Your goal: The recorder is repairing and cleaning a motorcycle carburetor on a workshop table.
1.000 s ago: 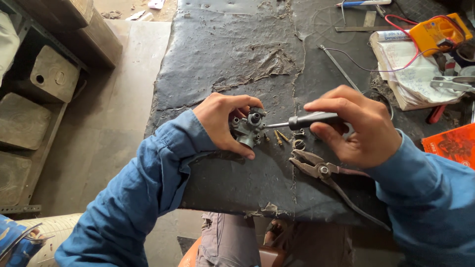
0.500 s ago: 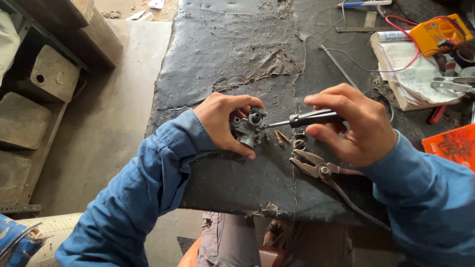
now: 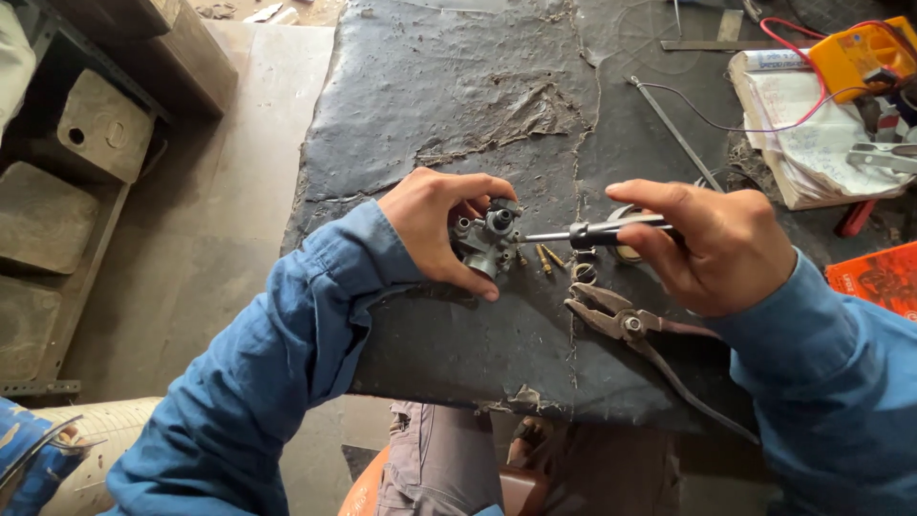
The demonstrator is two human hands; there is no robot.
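1. A small grey metal part (image 3: 485, 244), shaped like a carburettor body with round ports, is held on the dark, worn mat (image 3: 458, 115) that covers the workbench, near the mat's front edge.
2. The part is gripped by the left hand (image 3: 435, 227), with the fingers curled over its top and the thumb pressed against its lower side.
3. A screwdriver (image 3: 592, 230) with a dark handle is clasped in the right hand (image 3: 712, 244); the fingers are closed around the handle, and the thin shaft is pointed left, with the tip set against the part.
4. Two small brass pieces (image 3: 547, 258) are seen lying on the mat just to the right of the part, below the shaft.
5. A small metal ring (image 3: 584, 273) is placed just beside them, and a pair of pliers (image 3: 630, 325) is laid near the right hand, jaws towards the part.
6. At the far right of the bench, a yellow meter (image 3: 864, 57) with red and black leads is rested on a stack of papers (image 3: 812, 143).
7. Both forearms are covered by blue sleeves (image 3: 287, 334).
8. Grey blocks (image 3: 95, 124) are stored on the floor to the left of the bench.
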